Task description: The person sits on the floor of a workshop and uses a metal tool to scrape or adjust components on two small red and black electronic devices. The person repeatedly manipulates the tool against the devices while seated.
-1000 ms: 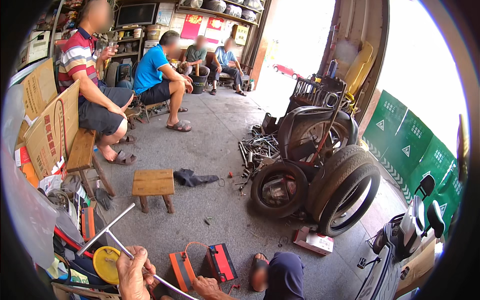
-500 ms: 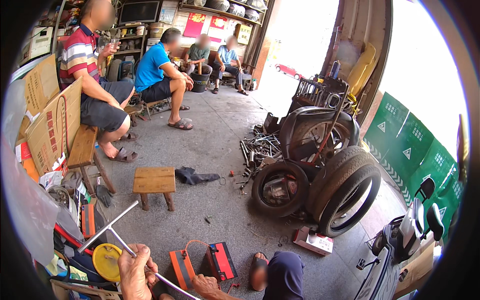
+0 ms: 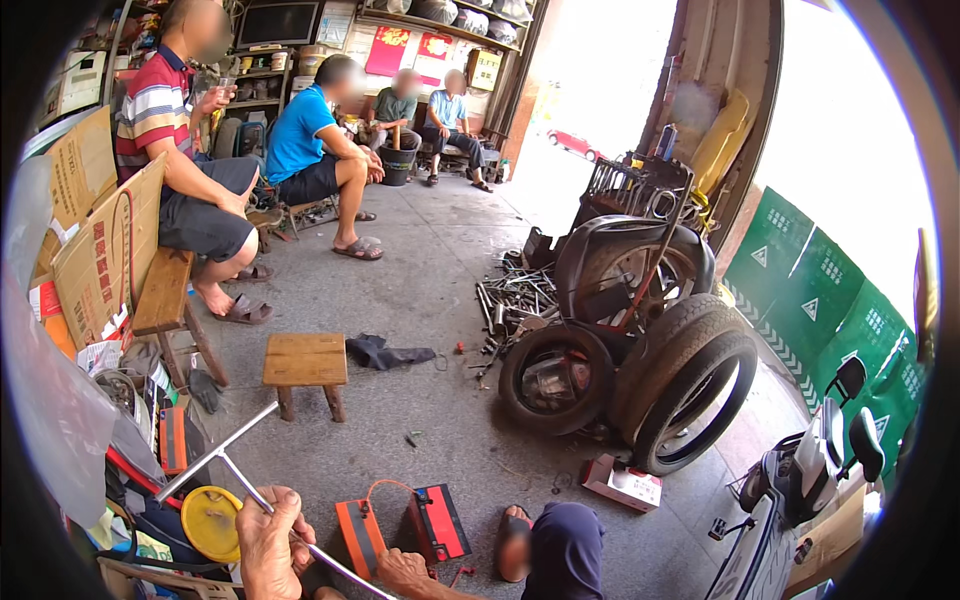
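My left hand [image 3: 270, 545] is closed round the shaft of a chrome T-handle wrench [image 3: 228, 462]. Its crossbar points up and left, and the shaft bends down to the lower edge. My right hand [image 3: 403, 572], fingers curled, is beside an orange-and-black battery [image 3: 358, 535]; what those fingers grip, if anything, is hidden. Just right of that battery is a red-and-black battery [image 3: 438, 523], and a thin red wire [image 3: 390, 483] arches between the two. A small red clip or lead [image 3: 462, 574] lies near my right wrist.
A wooden stool [image 3: 306, 362] stands ahead. Tyres [image 3: 700, 400], loose metal tools [image 3: 520, 292] and a small carton [image 3: 622, 483] lie to the right, near a parked scooter [image 3: 790, 500]. Several people sit at the far left and back. A yellow round lid [image 3: 212, 523] is beside my left hand.
The whole view has shifted very slightly. Both hands keep nearly the same places, with the wrench still held in my left.
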